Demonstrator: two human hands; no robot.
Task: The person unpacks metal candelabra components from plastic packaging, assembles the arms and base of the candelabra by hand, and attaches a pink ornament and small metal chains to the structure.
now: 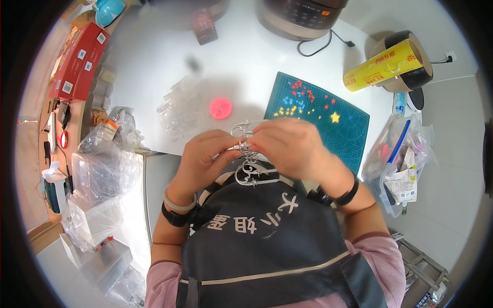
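Observation:
Close in front of my dark apron (267,220), both hands meet around a silver ornament (247,174) with curled, scroll-like arms. My left hand (206,150) pinches it from the left, fingertips closed. From the other side my right hand (292,146) grips the same piece; its fingers hide part of it. Beyond the hands lies a round pink dish or mould (221,108), with clear plastic packaging (179,114) to its left. On the right a green cutting mat (339,141) carries small red stars (302,91), blue pieces (292,104) and a larger yellow star (335,117).
A dark cooker (303,19) with a cord stands at the back. At the right are a yellow wrap box (382,65) and a bag-filled clear bin (398,169). Red boxes (79,61) and plastic-wrapped packages (105,177) line the left. A dark card-like object (205,26) lies far back.

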